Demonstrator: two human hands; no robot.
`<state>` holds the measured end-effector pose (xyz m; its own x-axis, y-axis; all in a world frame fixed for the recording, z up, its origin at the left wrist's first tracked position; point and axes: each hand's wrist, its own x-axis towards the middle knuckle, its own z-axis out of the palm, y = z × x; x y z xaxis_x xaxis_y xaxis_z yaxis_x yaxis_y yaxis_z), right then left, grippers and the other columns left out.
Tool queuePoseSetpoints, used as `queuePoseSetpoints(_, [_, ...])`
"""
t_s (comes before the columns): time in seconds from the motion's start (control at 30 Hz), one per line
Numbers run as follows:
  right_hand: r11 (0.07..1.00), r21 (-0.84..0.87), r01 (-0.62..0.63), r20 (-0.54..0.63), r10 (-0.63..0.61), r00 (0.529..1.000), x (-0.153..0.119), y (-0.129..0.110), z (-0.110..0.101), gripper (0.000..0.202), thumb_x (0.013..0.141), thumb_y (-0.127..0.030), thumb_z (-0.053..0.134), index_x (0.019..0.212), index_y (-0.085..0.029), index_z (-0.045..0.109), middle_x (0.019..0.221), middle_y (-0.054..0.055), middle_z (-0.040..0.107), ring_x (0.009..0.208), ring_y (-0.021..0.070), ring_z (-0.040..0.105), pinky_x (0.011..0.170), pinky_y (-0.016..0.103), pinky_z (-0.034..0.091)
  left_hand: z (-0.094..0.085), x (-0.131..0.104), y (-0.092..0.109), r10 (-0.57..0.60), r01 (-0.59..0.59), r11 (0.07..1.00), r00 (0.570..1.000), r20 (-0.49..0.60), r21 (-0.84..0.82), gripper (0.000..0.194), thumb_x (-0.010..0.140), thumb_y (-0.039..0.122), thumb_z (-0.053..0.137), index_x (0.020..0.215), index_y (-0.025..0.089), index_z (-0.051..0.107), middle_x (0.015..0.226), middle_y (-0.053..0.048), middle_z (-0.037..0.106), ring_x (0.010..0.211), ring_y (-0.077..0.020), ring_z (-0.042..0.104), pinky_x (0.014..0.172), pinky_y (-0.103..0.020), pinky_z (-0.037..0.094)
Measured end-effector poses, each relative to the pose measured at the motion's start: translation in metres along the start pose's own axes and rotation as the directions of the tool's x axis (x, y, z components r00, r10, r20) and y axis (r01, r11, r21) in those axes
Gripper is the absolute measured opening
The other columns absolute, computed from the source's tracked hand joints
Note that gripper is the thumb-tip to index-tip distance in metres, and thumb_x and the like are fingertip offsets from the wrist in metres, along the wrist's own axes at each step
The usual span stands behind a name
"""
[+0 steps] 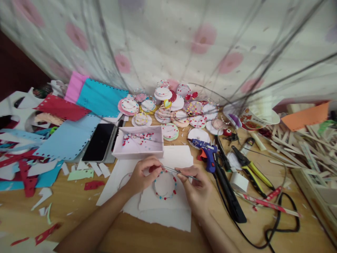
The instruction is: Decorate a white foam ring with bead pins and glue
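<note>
My right hand (196,188) is closed around slim metal tweezers (171,169), whose tips point left. The fingers of my left hand (146,174) are pinched together at those tips; whatever sits between them is too small to make out. Below the tweezers, a thin ring dotted with red and blue bits (165,198) lies on torn white paper (168,214). A plainer clear ring (123,180) shows partly behind my left hand. Just beyond both hands stands a white box (138,153) with small red, blue and white pieces inside.
Several decorated paper discs (180,118) crowd the back by the curtain. To the right lie a blue glue gun (207,151), yellow-black pliers (251,170), a black cable and wooden sticks (302,147). A phone (98,142) and coloured paper scraps (68,137) cover the left.
</note>
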<state>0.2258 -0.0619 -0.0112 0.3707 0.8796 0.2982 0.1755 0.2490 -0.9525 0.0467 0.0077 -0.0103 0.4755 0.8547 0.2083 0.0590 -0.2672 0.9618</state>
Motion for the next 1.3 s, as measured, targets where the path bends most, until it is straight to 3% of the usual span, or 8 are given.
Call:
queuePoseSetpoints(0.47, [0.992,0.109,-0.069,-0.07,0.077,0.995,0.001,-0.007,0.003,0.009,0.075,-0.015,0.072,0.076,-0.02,0.065,0.076,0.002,0.07,0.076,0.0188,0.07,0.066,0.03,0.053,0.0,0.001,0.001,-0.028,0.028,1.0,1.0,-0.013,0.012,0.014,0.087,0.018,0.057,0.081,0.015,0.069,0.075,-0.004,0.058,0.072,-0.0147,0.054,0.064,-0.025,0.04])
queuePoseSetpoints(0.67, [0.992,0.035,-0.124,-0.064,0.126,0.99,0.003,-0.009,0.001,0.008,0.073,-0.019,0.073,0.073,-0.019,0.065,0.074,0.003,0.071,0.073,0.0195,0.069,0.059,0.027,0.051,0.001,0.001,-0.001,-0.043,0.043,0.999,0.999,-0.023,0.002,0.012,0.087,0.02,0.058,0.083,0.016,0.069,0.077,-0.004,0.059,0.072,-0.0141,0.054,0.063,-0.025,0.041])
queuePoseSetpoints(1.03, [0.994,0.06,-0.096,-0.108,0.102,0.989,0.003,-0.005,-0.001,0.008,0.074,-0.019,0.072,0.072,-0.02,0.064,0.073,0.002,0.07,0.074,0.0199,0.07,0.064,0.031,0.053,0.001,0.0,-0.005,-0.037,0.037,0.997,0.999,-0.003,0.067,0.012,0.087,0.018,0.058,0.084,0.018,0.07,0.078,-0.003,0.061,0.071,-0.013,0.055,0.062,-0.023,0.04])
queuePoseSetpoints(1.13, [1.0,0.002,-0.014,-0.139,0.014,0.99,0.002,-0.004,-0.004,0.01,0.077,-0.015,0.07,0.074,-0.02,0.062,0.075,0.002,0.071,0.076,0.021,0.07,0.065,0.033,0.052,0.0,0.0,0.0,-0.039,0.038,0.997,0.999,0.008,0.074,0.015,0.088,0.019,0.056,0.083,0.018,0.07,0.078,-0.004,0.062,0.073,-0.0139,0.055,0.064,-0.024,0.04])
queuePoseSetpoints(1.2, [0.98,-0.136,0.144,-0.134,-0.163,0.977,0.0,-0.007,-0.007,0.012,0.078,-0.01,0.068,0.078,-0.021,0.062,0.079,0.002,0.072,0.076,0.0199,0.069,0.069,0.035,0.048,-0.001,0.001,0.003,-0.027,0.026,0.998,0.999,0.022,0.056,0.021,0.09,0.022,0.053,0.079,0.016,0.069,0.076,-0.004,0.063,0.073,-0.0146,0.056,0.065,-0.025,0.041])
queuePoseSetpoints(1.3, [0.802,-0.41,0.434,0.031,-0.464,0.885,-0.002,-0.013,-0.008,0.018,0.079,-0.006,0.065,0.084,-0.023,0.064,0.088,0.001,0.075,0.069,0.0152,0.064,0.072,0.035,0.04,0.0,0.001,0.006,0.004,-0.005,1.0,0.996,0.084,0.003,0.031,0.093,0.032,0.049,0.078,0.015,0.07,0.075,-0.006,0.064,0.069,-0.0147,0.055,0.064,-0.025,0.041])
